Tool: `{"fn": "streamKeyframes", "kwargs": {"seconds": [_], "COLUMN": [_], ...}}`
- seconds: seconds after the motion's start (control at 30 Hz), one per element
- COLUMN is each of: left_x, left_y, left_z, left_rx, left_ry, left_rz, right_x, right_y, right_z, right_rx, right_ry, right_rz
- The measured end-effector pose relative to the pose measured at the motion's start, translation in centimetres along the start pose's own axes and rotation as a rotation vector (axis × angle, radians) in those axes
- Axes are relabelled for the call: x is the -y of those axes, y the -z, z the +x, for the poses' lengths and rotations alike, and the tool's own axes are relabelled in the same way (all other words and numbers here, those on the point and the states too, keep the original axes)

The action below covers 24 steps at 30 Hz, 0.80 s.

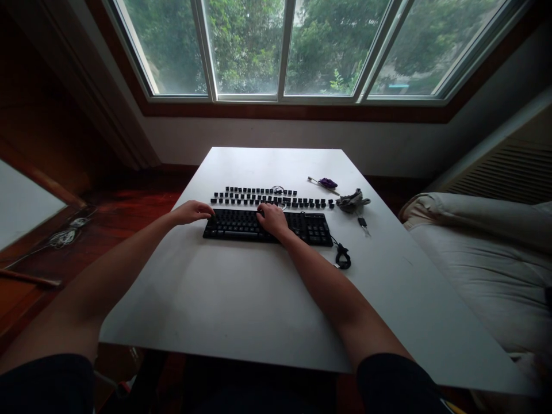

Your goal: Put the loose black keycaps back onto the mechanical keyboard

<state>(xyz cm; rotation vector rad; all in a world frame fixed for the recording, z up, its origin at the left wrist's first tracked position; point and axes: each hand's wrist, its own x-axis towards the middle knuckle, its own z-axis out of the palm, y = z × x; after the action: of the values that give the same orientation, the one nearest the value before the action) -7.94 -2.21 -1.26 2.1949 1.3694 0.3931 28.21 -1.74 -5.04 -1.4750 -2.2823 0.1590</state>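
Observation:
A black keyboard (235, 231) lies flat on the white table, its long side towards me. My left hand (193, 212) grips the left end of it, fingertips and thumb closed at the top corner. Over the middle of the keys is my right hand (273, 219), fingers curled down and drawn together. What its fingertips hold, if anything, is too small to make out. Beyond the keyboard, loose black keycaps (245, 199) stand in rows. A ring-shaped wire tool (278, 190) lies among them.
A coiled black cable (342, 257) lies off the keyboard's right end. Further right are a crumpled grey cloth (351, 200), a small black item (362, 223) and a purple brush-like item (328, 183). A pale sofa (466, 247) flanks the white table (233, 299); a window is ahead.

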Motion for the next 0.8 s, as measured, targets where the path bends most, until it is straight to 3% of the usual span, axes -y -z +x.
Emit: {"fn": "streamKeyframes", "kwargs": {"seconds": [0.4,0.6,0.8], "left_x": [1.0,0.3,-0.9], "left_y": [-0.6,-1.3,-2.3], "left_z": [-0.8,-2.0,-2.7], "left_rx": [-0.056,-0.01,-0.092], "left_ry": [0.083,0.092,0.086], "left_rz": [0.005,-0.172,-0.159], "right_x": [0.4,0.4,0.3], "right_y": [0.5,0.5,0.3], "right_z": [-0.1,-0.2,-0.1], "right_rx": [0.02,0.027,0.01], "right_ry": [-0.013,-0.015,0.002], "right_rz": [0.003,0.005,0.015]}}
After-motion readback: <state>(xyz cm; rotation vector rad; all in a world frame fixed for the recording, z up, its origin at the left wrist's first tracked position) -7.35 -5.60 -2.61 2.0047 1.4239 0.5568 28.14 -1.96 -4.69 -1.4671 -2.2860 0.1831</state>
